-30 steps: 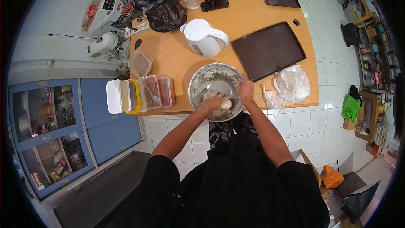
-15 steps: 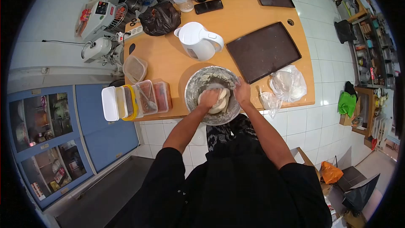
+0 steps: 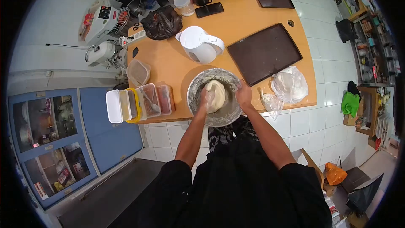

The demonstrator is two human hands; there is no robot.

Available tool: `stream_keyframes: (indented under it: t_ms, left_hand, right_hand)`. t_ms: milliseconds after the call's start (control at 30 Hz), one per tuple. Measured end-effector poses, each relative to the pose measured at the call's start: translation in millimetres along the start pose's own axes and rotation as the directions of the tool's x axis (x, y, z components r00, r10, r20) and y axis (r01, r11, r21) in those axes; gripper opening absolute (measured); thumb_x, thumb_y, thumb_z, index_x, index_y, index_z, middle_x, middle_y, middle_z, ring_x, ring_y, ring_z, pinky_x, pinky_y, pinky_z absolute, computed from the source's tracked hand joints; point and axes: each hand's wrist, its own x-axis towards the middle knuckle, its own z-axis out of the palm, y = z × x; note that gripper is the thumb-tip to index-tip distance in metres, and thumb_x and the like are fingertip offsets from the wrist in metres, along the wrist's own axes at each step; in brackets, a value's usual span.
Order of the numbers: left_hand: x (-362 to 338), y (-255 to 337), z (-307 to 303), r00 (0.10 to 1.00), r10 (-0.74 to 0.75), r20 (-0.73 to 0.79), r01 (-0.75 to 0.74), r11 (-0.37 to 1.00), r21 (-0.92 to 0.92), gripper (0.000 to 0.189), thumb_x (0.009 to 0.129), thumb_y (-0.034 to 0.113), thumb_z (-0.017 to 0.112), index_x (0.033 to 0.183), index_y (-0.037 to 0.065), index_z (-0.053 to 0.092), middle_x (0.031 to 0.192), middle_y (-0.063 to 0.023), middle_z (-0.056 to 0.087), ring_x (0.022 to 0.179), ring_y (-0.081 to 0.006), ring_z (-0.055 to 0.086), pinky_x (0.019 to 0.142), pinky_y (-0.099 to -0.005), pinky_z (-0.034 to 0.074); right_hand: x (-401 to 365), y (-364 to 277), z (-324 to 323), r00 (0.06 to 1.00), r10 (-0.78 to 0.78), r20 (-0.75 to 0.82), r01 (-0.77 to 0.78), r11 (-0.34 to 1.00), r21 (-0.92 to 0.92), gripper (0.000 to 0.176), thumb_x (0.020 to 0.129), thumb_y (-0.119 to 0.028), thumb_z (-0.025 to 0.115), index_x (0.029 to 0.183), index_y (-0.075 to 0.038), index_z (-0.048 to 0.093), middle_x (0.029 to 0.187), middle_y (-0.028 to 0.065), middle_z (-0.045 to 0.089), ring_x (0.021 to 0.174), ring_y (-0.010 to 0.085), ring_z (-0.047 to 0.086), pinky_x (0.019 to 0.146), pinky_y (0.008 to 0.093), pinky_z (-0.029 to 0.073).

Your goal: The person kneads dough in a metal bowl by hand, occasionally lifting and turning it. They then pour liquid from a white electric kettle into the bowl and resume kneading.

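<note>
A metal bowl [image 3: 196,85], its inner wall coated with flour and dough bits, stands at the table's front edge. Inside lies a pale lump of dough [image 3: 217,96]. My left hand [image 3: 205,98] is in the bowl against the dough's left side, its fingers partly hidden by the dough and blurred. On the bowl's right rim, my right hand [image 3: 243,93] grips the edge. The white kettle [image 3: 200,44] stands just behind the bowl.
A dark baking tray [image 3: 265,52] and plastic bags [image 3: 290,85] are on the right. To the left stand plastic tubs [image 3: 151,99] and an open container [image 3: 138,72]. A black bag [image 3: 162,22], a phone [image 3: 209,10] and a jar [image 3: 184,5] lie farther back.
My left hand has moved from on top of the dough to its left side. The dough now shows as a taller, rounder lump. My right hand stays on the rim; the whole view has shifted slightly.
</note>
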Motion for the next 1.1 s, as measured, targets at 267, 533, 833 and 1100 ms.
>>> stream_keyframes:
  t_ms: [267,533,833,1100]
  left_hand:
    - [-50.8,21.2,-43.2,0.785,0.332,0.523,-0.511,0.824,0.245,0.041,0.076,0.014,0.067,0.114,0.000,0.060,0.107,-0.0218,0.063,0.105,-0.0363,0.059,0.093,-0.0383,0.045]
    - [-72.1,83.7,-74.1,0.803,0.339,0.490,-0.533,0.776,0.337,0.036,0.077,0.013,0.067,0.109,-0.001,0.062,0.109,-0.0253,0.061,0.103,-0.0405,0.058,0.089,-0.0432,0.046]
    - [-71.4,90.2,-62.7,0.936,0.253,0.243,-0.338,0.838,0.428,0.038,0.080,0.024,0.068,0.112,0.003,0.063,0.106,-0.0213,0.065,0.098,-0.0382,0.062,0.084,-0.0432,0.049]
    - [-63.8,55.9,-34.1,0.938,0.336,0.084,-0.346,0.898,0.272,0.049,0.085,0.023,0.066,0.125,-0.002,0.052,0.119,-0.0269,0.057,0.106,-0.0367,0.061,0.086,-0.0401,0.049]
  right_hand:
    - [-7.3,2.1,2.2,0.996,0.089,-0.009,-0.090,0.996,-0.017,0.016,0.079,-0.001,0.059,0.096,0.001,0.057,0.078,0.0277,0.062,0.079,0.0473,0.060,0.066,0.0516,0.046]
    - [0.2,8.5,-17.4,0.989,0.139,-0.049,-0.139,0.990,-0.006,0.019,0.081,-0.003,0.059,0.100,0.001,0.057,0.080,0.0276,0.063,0.081,0.0476,0.060,0.068,0.0514,0.046]
    - [-1.5,-0.6,-24.9,0.990,0.123,-0.062,-0.125,0.992,-0.034,0.016,0.080,-0.002,0.058,0.096,-0.001,0.055,0.079,0.0274,0.063,0.080,0.0468,0.060,0.067,0.0533,0.046]
    - [-3.6,9.7,-16.6,0.989,0.122,-0.081,-0.124,0.992,-0.022,0.013,0.080,-0.001,0.055,0.093,-0.001,0.054,0.077,0.0269,0.062,0.078,0.0469,0.060,0.067,0.0539,0.046]
